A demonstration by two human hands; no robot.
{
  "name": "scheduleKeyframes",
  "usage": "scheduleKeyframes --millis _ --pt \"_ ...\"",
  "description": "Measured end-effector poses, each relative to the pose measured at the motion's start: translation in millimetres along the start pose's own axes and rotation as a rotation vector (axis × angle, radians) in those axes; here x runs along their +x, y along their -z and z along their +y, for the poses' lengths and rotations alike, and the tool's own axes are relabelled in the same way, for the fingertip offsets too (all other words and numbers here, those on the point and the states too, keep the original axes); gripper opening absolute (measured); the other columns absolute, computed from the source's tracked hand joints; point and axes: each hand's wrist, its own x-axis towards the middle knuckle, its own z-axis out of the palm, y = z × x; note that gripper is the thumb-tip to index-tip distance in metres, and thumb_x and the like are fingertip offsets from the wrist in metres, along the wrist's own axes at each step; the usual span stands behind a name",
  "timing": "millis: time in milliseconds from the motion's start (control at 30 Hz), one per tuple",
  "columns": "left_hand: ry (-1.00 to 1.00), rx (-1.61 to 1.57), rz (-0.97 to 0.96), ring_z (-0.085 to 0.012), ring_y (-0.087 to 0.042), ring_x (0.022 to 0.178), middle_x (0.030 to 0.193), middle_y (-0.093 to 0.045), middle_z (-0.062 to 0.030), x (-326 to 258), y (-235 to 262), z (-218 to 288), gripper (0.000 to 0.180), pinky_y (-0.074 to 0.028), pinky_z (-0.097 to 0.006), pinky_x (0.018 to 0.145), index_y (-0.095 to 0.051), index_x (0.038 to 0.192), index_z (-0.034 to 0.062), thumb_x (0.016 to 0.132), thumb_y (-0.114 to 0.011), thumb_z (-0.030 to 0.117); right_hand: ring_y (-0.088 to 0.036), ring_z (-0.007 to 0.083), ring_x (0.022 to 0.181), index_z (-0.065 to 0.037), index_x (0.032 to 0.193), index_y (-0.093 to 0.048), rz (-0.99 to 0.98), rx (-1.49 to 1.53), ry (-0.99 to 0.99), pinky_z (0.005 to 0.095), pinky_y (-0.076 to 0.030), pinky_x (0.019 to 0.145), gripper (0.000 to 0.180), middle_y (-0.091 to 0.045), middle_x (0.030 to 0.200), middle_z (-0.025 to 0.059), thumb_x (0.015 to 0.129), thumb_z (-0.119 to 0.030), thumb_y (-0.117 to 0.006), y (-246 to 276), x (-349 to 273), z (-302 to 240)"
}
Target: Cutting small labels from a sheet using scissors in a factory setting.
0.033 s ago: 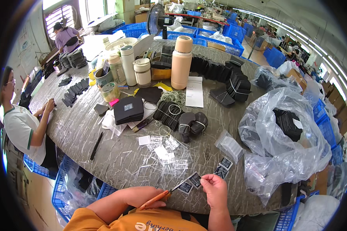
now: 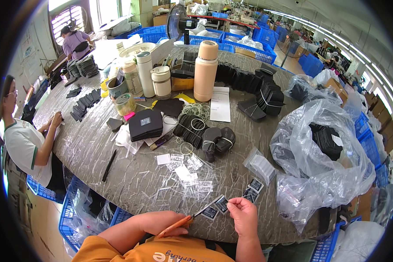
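Observation:
In my left hand (image 2: 167, 222) is a pair of scissors (image 2: 175, 226) with orange handles, its blades pointing right across the table edge nearest me. My right hand (image 2: 243, 215) pinches the corner of a small black printed label (image 2: 221, 204) between thumb and finger. The blade tips lie close to that label; whether they touch it I cannot tell. Just below it, by the blades, another black label (image 2: 209, 212) rests on the table. Beyond my right hand lie several more such labels (image 2: 255, 185). Clear and white offcuts (image 2: 190, 177) are scattered ahead of my hands.
The round table (image 2: 131, 174) carries bundled black pads (image 2: 192, 131), a peach bottle (image 2: 206, 70), a pile of rubber bands (image 2: 197, 111) and a black pen (image 2: 109, 166). A large clear bag (image 2: 292, 148) stands right. At left sits a co-worker (image 2: 28, 144) in white.
My hands, the scissors and the labels show no visible movement. Far back, the person in purple has shifted their head slightly.

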Motion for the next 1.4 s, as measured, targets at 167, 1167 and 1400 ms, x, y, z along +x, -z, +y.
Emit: scheduleKeyframes --millis 167,1167,1400 --pt "0.141 -0.211 -0.032 -0.0152 -0.052 0.056 0.064 -0.056 -0.0062 0.4 -1.5 -0.5 0.028 -0.041 -0.03 0.052 -0.052 0.096 0.0032 0.09 -0.054 0.03 -0.054 0.0037 0.066 0.002 0.087 -0.062 -0.077 -0.051 -0.038 0.0164 -0.043 0.062 0.008 -0.061 0.076 -0.0003 0.08 0.001 -0.064 8.1 0.0 3.2" --pt "0.299 0.038 0.808 -0.0096 -0.054 0.066 0.075 -0.062 -0.0075 25.2 17.3 -21.3 0.034 -0.045 -0.026 0.06 -0.055 0.097 -0.0024 0.075 -0.074 0.016 -0.058 0.0214 0.059 -0.002 0.083 -0.065 0.275 -0.924 0.509 0.0306 -0.046 0.055 0.007 -0.058 0.072 0.0098 0.076 -0.003 -0.065 42.6 3.1 10.6" --pt "0.324 0.018 0.87 -0.0089 -0.053 0.062 0.07 -0.06 -0.0077 20.8 17.8 -28.9 0.03 -0.045 -0.027 0.056 -0.057 0.095 -0.0019 0.076 -0.071 0.016 -0.057 0.0281 0.069 -0.008 0.082 -0.065 0.333 -1.213 0.708 0.0388 -0.046 0.06 0.01 -0.055 0.077 0.0068 0.073 -0.011 -0.066 13.3 -10.6 5.2"
